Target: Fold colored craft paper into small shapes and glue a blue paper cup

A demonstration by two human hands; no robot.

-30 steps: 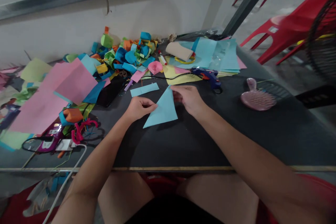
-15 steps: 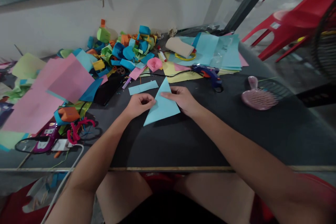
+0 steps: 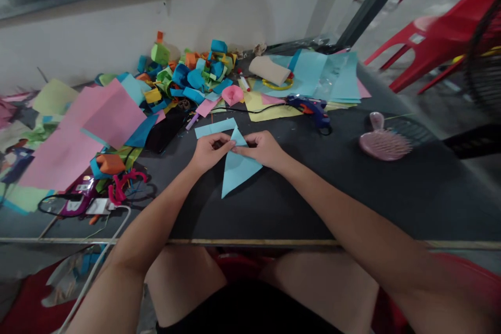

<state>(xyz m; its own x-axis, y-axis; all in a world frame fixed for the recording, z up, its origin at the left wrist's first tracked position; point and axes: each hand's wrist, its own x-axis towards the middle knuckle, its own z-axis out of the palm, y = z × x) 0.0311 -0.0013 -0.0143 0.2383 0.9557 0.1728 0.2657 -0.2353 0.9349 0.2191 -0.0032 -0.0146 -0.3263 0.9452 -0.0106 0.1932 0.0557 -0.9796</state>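
A light blue sheet of paper (image 3: 239, 172), folded into a triangle, is held between both hands above the dark table. My left hand (image 3: 210, 152) pinches its left edge with thumb and forefinger. From the other side my right hand (image 3: 266, 150) grips it, the thumb lying across the front and the fingers partly hidden behind. The two thumbs nearly meet near the middle of the paper. One corner points up between the hands and another points down toward me. Just behind my left hand lies a light blue paper strip (image 3: 215, 128) with a crease across it.
A glue gun (image 3: 311, 107) and its cord lie behind my right hand. Pink sheets (image 3: 66, 141) spread at the left, near a heap of coloured paper pieces (image 3: 191, 75). A pink hairbrush (image 3: 385, 143) rests at the right. Red chairs (image 3: 434, 36) stand beyond the table.
The triangle has turned and been drawn in between the hands, its lower corner now pointing more toward me. My left hand has closed onto its edge, and my right thumb has shifted left.
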